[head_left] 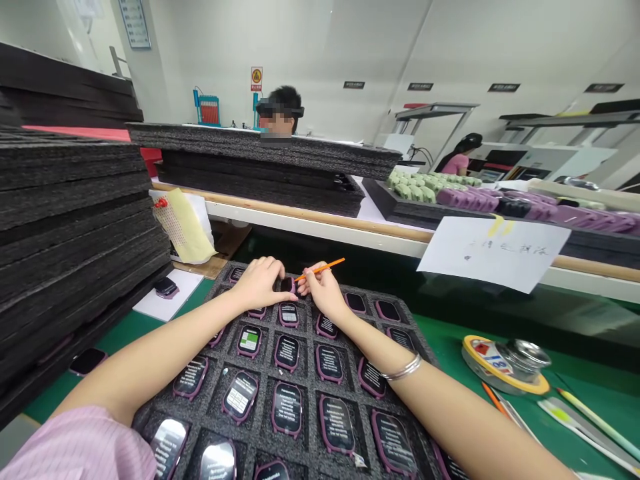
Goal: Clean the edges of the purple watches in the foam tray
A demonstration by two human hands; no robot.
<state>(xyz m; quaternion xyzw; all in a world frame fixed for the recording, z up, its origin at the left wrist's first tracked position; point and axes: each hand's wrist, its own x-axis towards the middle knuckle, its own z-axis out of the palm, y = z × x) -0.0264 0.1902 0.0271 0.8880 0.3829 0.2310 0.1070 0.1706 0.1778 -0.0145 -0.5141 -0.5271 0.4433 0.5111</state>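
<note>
A dark foam tray holds purple-cased smartwatches in rows of square pockets, many with lit text screens. At its far side, my left hand has its thumb and curled fingers around the edges of one smartwatch; its fingertips are partly hidden. My right hand pinches a thin orange stick, whose lower tip reaches the right edge of that watch. One watch nearer to me, a smartwatch, shows a green and white screen.
Stacked black foam trays rise at the left. A tape roll with a metal-topped container and several slim tools stand right. Beyond, a shelf bears foam sheets and green and purple parts. Two people are farther back.
</note>
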